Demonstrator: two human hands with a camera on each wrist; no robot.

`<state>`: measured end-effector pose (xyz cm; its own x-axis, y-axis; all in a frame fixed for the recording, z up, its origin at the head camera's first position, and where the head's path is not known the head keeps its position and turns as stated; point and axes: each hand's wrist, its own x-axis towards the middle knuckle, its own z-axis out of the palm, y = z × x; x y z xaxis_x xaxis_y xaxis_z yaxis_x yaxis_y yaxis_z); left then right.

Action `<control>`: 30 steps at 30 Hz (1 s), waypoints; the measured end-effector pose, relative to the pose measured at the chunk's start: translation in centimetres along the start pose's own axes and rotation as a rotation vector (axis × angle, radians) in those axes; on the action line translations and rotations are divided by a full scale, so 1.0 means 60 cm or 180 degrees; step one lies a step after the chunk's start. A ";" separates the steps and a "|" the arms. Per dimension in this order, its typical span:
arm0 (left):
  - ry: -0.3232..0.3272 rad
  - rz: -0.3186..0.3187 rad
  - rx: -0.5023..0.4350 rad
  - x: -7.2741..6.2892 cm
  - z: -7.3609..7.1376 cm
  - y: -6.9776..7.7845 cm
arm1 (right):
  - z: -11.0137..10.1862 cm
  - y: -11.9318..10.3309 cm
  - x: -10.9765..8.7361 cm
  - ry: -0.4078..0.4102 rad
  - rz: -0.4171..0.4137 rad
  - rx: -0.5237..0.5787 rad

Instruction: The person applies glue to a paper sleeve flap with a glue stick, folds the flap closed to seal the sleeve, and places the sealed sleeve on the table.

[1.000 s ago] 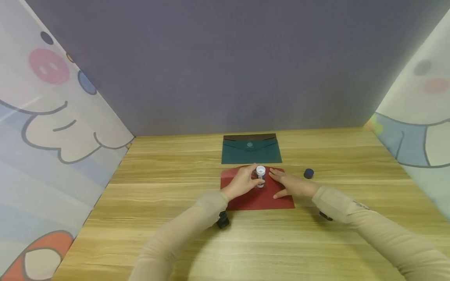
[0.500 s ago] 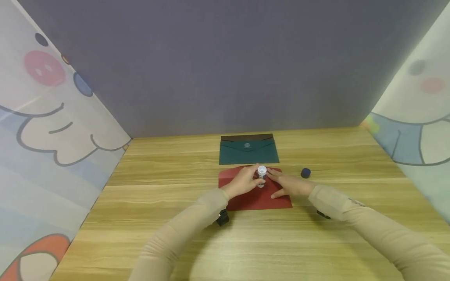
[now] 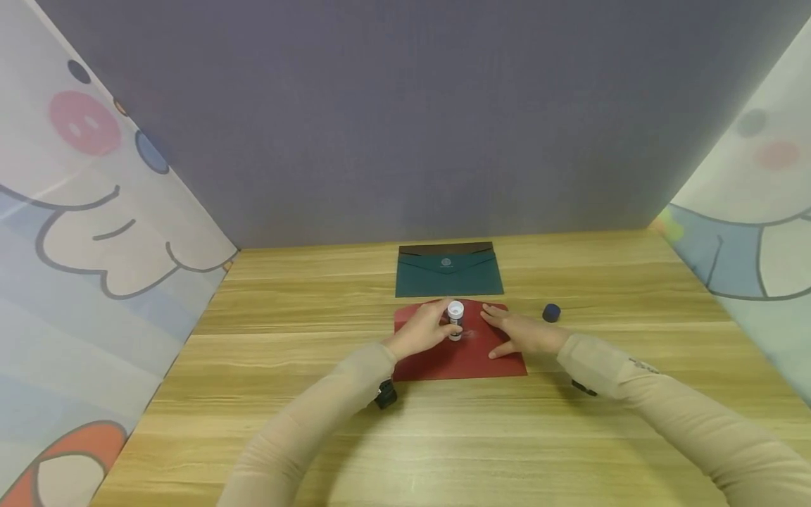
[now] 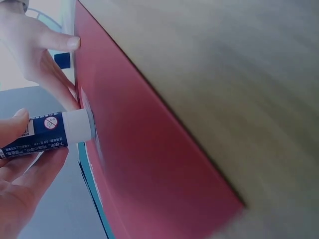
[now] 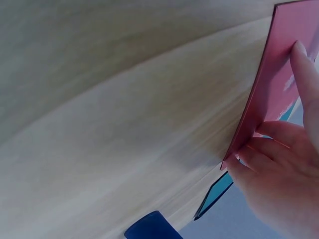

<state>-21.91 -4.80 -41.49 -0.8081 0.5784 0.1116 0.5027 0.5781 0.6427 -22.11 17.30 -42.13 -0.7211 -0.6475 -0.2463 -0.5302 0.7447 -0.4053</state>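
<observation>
My left hand (image 3: 423, 329) grips a glue stick (image 4: 47, 130) with a dark blue printed label and white ends. In the left wrist view its lower white end meets the red envelope (image 4: 134, 144), where a pale smear shows around it. My right hand (image 3: 522, 332) rests on the right part of the red envelope with fingers spread, fingertips touching the paper, as the right wrist view also shows. The dark blue glue cap (image 3: 551, 313) stands on the table to the right of the envelope, beyond the right hand.
Behind the red envelope lies a teal envelope (image 3: 450, 282) with a dark brown one (image 3: 446, 248) showing along its far edge. A grey panel (image 3: 443, 127) rises at the table's back. Cartoon-printed panels (image 3: 82, 232) border both sides of the wooden table (image 3: 304, 310).
My left hand has slid left over the red envelope with the glue stick, and a smear now shows to the stick's right. My right hand stays in about the same place.
</observation>
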 end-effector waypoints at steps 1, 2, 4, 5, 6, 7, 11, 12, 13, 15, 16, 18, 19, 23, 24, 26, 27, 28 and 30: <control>0.0001 -0.0002 -0.0016 -0.003 -0.002 -0.002 | 0.001 0.000 0.000 0.0002 -0.0001 -0.0003; 0.0008 -0.0002 -0.0024 -0.005 -0.005 -0.004 | 0.002 0.001 0.000 0.0003 -0.0003 -0.0002; 0.0016 0.0003 -0.0015 -0.010 -0.008 -0.008 | 0.002 0.001 -0.001 -0.0006 0.0011 0.0016; 0.0020 0.0016 -0.0006 -0.012 -0.010 -0.011 | 0.003 0.001 0.000 -0.0012 0.0022 0.0020; 0.0023 0.0021 0.0001 -0.014 -0.012 -0.013 | 0.003 0.001 -0.001 -0.0010 0.0023 0.0016; 0.0033 0.0021 -0.0007 -0.016 -0.014 -0.016 | 0.003 0.001 -0.001 -0.0003 0.0010 0.0003; 0.0121 -0.0007 -0.0152 -0.026 -0.022 -0.028 | 0.002 0.001 -0.001 -0.0001 0.0005 0.0022; 0.0151 -0.0001 -0.0179 -0.029 -0.024 -0.030 | 0.002 0.001 -0.001 0.0001 0.0000 0.0033; 0.0176 0.0004 -0.0204 -0.031 -0.026 -0.033 | 0.002 0.001 -0.001 -0.0006 0.0005 0.0055; 0.0203 0.0039 -0.0223 -0.034 -0.031 -0.037 | 0.001 0.001 -0.001 -0.0021 0.0020 0.0085; 0.0205 0.0067 -0.0174 -0.036 -0.033 -0.037 | 0.001 0.000 -0.002 -0.0032 0.0034 0.0109; 0.0153 0.0083 -0.0048 -0.041 -0.040 -0.036 | 0.000 0.000 -0.002 -0.0033 0.0032 0.0113; 0.0119 0.0093 0.0040 -0.043 -0.043 -0.036 | 0.000 0.000 -0.003 -0.0031 0.0018 0.0102; -0.0127 0.0219 0.0794 -0.051 -0.056 -0.027 | 0.000 0.000 -0.003 -0.0008 -0.0020 0.0084; -0.0199 0.0298 0.1101 -0.053 -0.059 -0.026 | -0.001 -0.001 -0.003 -0.0010 -0.0019 0.0082; -0.0309 0.0469 0.1760 -0.055 -0.061 -0.023 | -0.001 -0.002 -0.004 -0.0025 0.0005 0.0113; -0.0345 0.0567 0.2076 -0.056 -0.062 -0.022 | -0.001 -0.003 -0.004 -0.0030 0.0013 0.0119; -0.0377 0.0629 0.2334 -0.058 -0.062 -0.020 | -0.001 -0.003 -0.004 -0.0032 0.0014 0.0117; -0.0365 0.0763 0.2765 -0.059 -0.061 -0.020 | 0.000 -0.004 -0.004 -0.0037 0.0027 0.0116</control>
<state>-20.76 -9.62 -39.89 -0.6399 0.7659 0.0626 0.7456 0.6385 -0.1910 -21.83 17.30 -41.95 -0.7203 -0.6431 -0.2600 -0.5072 0.7440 -0.4349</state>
